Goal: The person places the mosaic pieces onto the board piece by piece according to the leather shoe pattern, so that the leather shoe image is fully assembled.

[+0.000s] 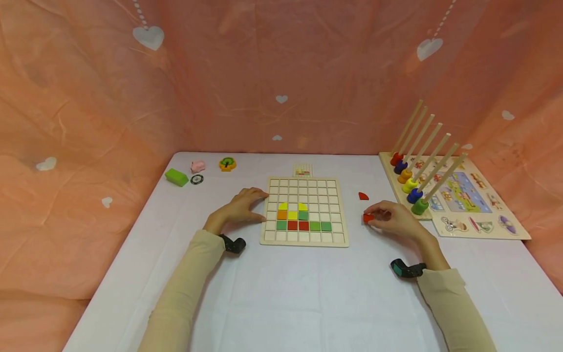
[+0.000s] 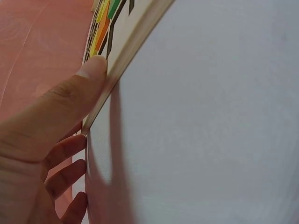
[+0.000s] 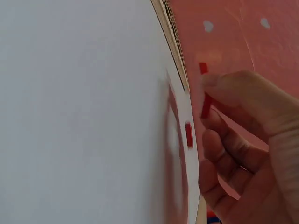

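Observation:
A wooden grid board (image 1: 304,242) lies in the middle of the table, with yellow, orange, green and red tiles set in its lower rows. At its left edge rests my left hand (image 1: 239,208); in the left wrist view the thumb (image 2: 91,74) touches the rim, other fingers relaxed beside it. My right hand (image 1: 393,220), right of the board, pinches a small red tile (image 3: 205,105) between thumb and fingers, lifted over the tabletop. Just beyond it, a red quarter-round tile (image 1: 363,196) lies on the white cloth.
A small pattern card (image 1: 303,169) lies behind the board. To the right stand a wooden peg stand (image 1: 398,188) with coloured rings and a picture puzzle board (image 1: 481,232). At back left are a green block (image 1: 177,177), pink pig (image 1: 198,166), round disc (image 1: 197,179) and toy tree (image 1: 227,164).

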`<state>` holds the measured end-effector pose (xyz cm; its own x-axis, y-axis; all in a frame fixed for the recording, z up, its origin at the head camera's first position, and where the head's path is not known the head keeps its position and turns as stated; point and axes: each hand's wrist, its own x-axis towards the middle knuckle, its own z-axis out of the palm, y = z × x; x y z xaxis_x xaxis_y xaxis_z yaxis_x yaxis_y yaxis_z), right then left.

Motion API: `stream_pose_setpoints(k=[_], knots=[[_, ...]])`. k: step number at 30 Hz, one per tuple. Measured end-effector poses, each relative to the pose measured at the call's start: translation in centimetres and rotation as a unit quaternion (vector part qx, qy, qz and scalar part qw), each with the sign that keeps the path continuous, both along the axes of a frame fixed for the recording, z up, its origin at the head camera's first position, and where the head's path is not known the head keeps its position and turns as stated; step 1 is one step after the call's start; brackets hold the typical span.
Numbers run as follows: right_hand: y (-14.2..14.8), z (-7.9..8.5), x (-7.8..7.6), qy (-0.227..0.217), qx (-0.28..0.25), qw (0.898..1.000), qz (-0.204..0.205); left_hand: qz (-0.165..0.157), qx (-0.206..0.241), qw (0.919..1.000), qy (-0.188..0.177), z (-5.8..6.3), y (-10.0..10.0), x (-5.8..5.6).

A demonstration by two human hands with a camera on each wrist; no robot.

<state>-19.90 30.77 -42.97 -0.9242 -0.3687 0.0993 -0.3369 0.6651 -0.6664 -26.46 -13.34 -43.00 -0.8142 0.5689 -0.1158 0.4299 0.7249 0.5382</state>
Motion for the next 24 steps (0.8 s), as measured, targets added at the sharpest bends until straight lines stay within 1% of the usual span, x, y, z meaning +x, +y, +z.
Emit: stream_pose_setpoints(k=[3, 7, 9, 12, 15, 18, 24], knots=[[-1.8, 0.3, -0.5, 0.023, -0.029, 0.999, 0.012, 0.002, -0.001, 1.0000, -0.002, 0.0, 0.0, 0.0], [-4.4, 0.4, -1.4, 0.063, -0.057, 0.996, 0.036, 0.000, -0.002, 1.0000, -0.003, 0.0, 0.0, 0.0], [-5.8, 0.4, -1.8, 0.081, -0.068, 0.993, 0.050, -0.003, -0.007, 1.0000, 0.003, -0.1, 0.1, 0.0], [-7.7, 0.4, -2.2, 0.097, -0.082, 0.990, 0.068, -0.009, -0.013, 0.9997, 0.016, -0.2, 0.0, -0.1], [-9.3, 0.1, -2.5, 0.096, -0.088, 0.988, 0.079, -0.012, -0.017, 0.9996, 0.021, -0.3, 0.0, -0.2], [-10.5, -0.3, -2.8, 0.080, -0.084, 0.989, 0.087, -0.010, -0.017, 0.9997, 0.014, -0.2, 0.0, -0.2], [-11.7, -1.2, -3.2, 0.047, -0.070, 0.992, 0.097, -0.009, -0.017, 0.9997, 0.013, -0.1, 0.0, -0.2]])
